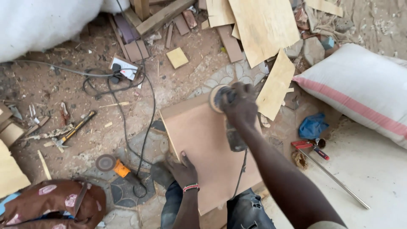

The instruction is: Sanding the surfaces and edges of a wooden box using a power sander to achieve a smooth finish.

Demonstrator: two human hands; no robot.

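Count of what lies on the workshop floor

Two hands — a left hand [183, 168] and a right hand [241, 106]; two power tools — one disc sander [227, 116] and one orange angle grinder [113, 165]; one brown board [207, 148]; one hammer [75, 129]; one white power strip [124, 68]; one small square offcut [177, 57]; one blue rag [313, 126]; one red-handled tool [308, 146]; one long metal rod [337, 180]; one striped sack [360, 87]; one patterned bag [55, 203]; about four pale plywood sheets [263, 27].
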